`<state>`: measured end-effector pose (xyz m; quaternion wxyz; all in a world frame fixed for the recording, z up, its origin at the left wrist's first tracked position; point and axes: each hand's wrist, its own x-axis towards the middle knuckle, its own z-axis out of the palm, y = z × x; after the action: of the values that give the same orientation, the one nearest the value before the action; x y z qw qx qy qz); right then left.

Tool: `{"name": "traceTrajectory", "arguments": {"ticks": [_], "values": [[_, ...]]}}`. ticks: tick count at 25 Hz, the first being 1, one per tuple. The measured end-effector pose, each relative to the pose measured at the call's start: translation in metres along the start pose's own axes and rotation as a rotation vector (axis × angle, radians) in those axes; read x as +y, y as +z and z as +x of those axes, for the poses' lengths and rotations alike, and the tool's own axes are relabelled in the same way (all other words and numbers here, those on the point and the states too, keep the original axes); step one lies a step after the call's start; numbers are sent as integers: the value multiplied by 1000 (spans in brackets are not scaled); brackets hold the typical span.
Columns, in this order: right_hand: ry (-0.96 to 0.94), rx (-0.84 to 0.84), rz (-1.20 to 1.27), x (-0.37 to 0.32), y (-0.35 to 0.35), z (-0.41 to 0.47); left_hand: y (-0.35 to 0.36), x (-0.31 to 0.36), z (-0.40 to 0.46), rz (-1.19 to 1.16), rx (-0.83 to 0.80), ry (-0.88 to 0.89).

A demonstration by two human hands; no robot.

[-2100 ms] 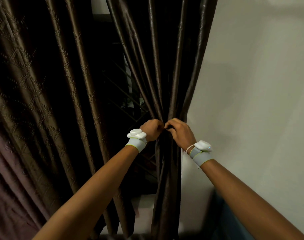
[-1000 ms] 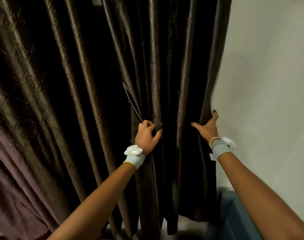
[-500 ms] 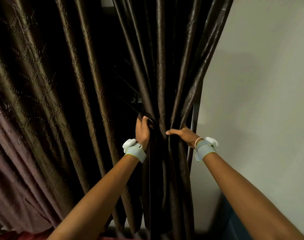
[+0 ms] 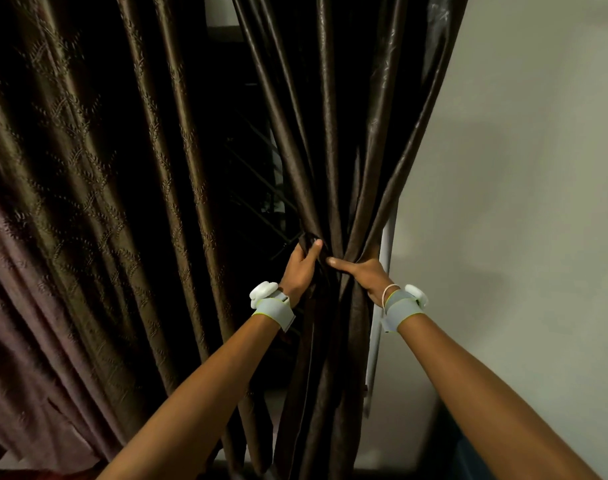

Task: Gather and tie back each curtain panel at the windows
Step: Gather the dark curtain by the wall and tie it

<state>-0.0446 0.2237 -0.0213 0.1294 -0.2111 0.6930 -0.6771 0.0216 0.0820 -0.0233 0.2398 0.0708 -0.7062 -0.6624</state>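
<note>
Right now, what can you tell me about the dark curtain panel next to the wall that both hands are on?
The curtain panel is dark brown, glossy fabric with a faint woven pattern. It hangs in long folds beside the pale wall, gathered into a narrow waist. The left hand and right hand grip it there from either side. Below, it falls loosely. No tie is visible around it.

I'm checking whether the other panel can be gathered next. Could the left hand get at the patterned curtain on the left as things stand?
Probably yes, once it lets go. The left hand now grips the gathered curtain panel; the patterned curtain hangs just left of it, with nothing between them.
</note>
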Motion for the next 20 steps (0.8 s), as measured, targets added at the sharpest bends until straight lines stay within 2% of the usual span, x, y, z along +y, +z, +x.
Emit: {"name": "traceTrajectory", "arguments": {"ticks": [4,6,10,13,17,20], "values": [[8,-140,-109,-12,-7,-10,-1,-8,3,148,-67,-9],[14,-179,-124,-16,-7,-11,4,-6,0,138,-74,-26],[19,-189,-140,-12,-4,-7,10,8,-3,74,-98,-121],[18,-147,-171,-12,-4,-5,4,9,1,93,-43,-181],[55,-75,-147,-14,-10,-3,-15,-7,15,538,-3,-81],[74,-81,-146,-15,-9,-5,-25,-6,10,793,-6,-188]]}}
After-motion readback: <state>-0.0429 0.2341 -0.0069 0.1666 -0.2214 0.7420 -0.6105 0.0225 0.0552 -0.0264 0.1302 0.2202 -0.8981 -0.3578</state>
